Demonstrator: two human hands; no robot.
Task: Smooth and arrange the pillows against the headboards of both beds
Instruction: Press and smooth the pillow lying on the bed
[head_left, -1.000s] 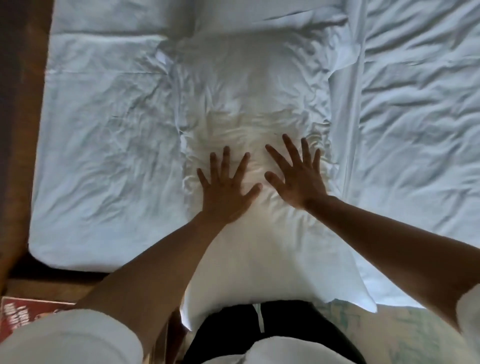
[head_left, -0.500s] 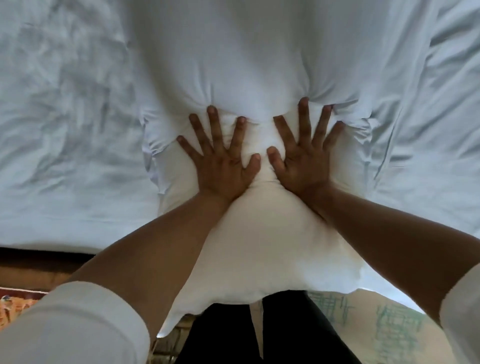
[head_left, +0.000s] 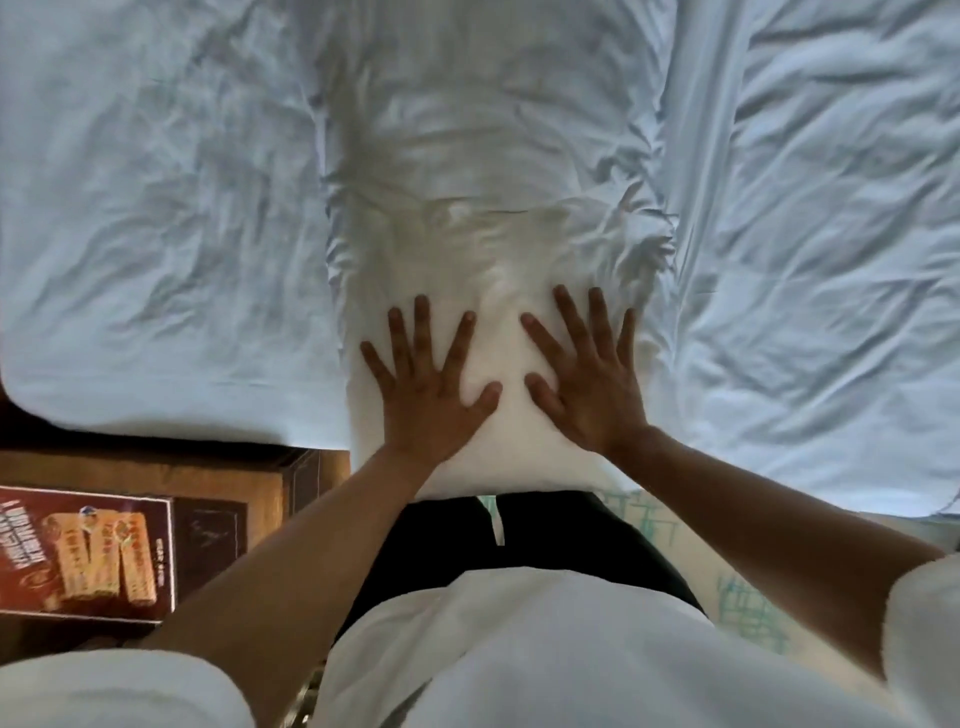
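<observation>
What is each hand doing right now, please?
Left hand: open, fingers spread, pressing flat on the pillow.
Right hand: open, fingers spread, pressing flat on the same pillow.

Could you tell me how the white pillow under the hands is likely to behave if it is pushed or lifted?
The pillow probably gives softly: its case wrinkles ahead of the flat left hand and right hand. It likely sags if lifted by one end, since it looks limp. It seems unlikely to roll, as it lies flat.
</observation>
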